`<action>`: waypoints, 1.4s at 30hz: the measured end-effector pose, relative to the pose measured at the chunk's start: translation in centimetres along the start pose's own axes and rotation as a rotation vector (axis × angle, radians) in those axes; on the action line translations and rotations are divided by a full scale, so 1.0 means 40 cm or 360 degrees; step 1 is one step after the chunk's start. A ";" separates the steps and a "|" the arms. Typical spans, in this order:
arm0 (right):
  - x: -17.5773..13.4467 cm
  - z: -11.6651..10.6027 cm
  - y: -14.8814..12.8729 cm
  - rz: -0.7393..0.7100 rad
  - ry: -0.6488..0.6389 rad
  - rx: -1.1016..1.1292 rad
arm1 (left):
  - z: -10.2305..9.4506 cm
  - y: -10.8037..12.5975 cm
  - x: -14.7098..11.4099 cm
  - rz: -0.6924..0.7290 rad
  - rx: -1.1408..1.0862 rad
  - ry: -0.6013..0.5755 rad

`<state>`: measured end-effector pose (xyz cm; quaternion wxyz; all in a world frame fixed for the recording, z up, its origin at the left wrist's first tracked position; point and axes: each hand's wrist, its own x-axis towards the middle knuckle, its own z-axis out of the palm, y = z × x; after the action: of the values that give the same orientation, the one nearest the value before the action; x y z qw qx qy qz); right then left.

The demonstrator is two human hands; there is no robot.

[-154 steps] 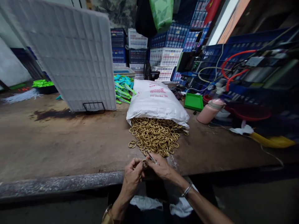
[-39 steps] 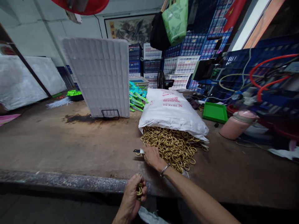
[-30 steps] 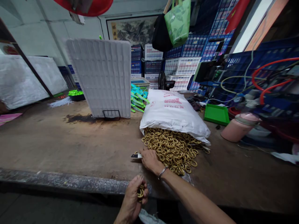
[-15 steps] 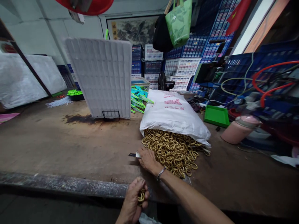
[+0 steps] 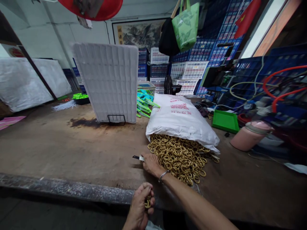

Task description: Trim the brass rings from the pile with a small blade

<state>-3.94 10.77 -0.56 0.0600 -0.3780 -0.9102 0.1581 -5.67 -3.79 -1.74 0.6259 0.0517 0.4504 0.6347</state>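
My left hand (image 5: 141, 204) is closed around several brass-coloured rings (image 5: 147, 203), just off the table's front edge. My right hand (image 5: 152, 163), with a metal bracelet at the wrist, is low over the table and closed on a utility knife (image 5: 139, 158). The knife's dark flat tip points left, and its pale body is partly hidden by the fingers. Right beside this hand lies a heap of brass-coloured rings (image 5: 178, 158), spilling from the open mouth of a white woven sack (image 5: 176, 118) with red print.
A white ribbed panel (image 5: 110, 83) stands in a black wire holder (image 5: 116, 119). Behind the sack are green and turquoise pieces (image 5: 144, 100). A green tray (image 5: 225, 121) and a pink bottle (image 5: 250, 135) stand to the right. Stacked crates (image 5: 189, 70) fill the back.
The view has shifted slightly, so the surroundings sit a little farther right and lower. Both hands keep their grips and have hardly moved.
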 end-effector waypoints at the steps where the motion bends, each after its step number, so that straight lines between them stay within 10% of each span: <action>1: -0.003 -0.004 0.000 -0.0005 0.0001 0.0040 | -0.002 0.001 -0.001 0.0018 0.0015 0.0036; 9: -0.106 -0.046 0.044 0.0033 -0.0111 0.0787 | -0.015 0.019 0.005 0.0672 0.0510 0.0372; 18: -0.276 -0.065 0.087 0.0560 -0.0416 0.2045 | 0.067 -0.008 -0.013 0.0885 0.0779 0.0006; 27: -0.356 -0.082 0.123 0.0660 -0.0423 0.2344 | 0.098 -0.061 -0.013 0.1201 0.1306 0.0049; 36: -0.438 -0.076 0.205 0.0452 0.0263 0.1891 | 0.209 -0.107 -0.021 0.0989 0.1535 -0.0164; 42: -0.484 -0.094 0.247 0.0554 0.0377 0.1775 | 0.255 -0.147 -0.020 0.0318 0.1199 -0.0397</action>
<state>17.20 4.56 -0.08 0.3239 -0.4481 -0.6016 0.5765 5.32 -0.42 0.92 0.5482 0.3974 0.5647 0.4719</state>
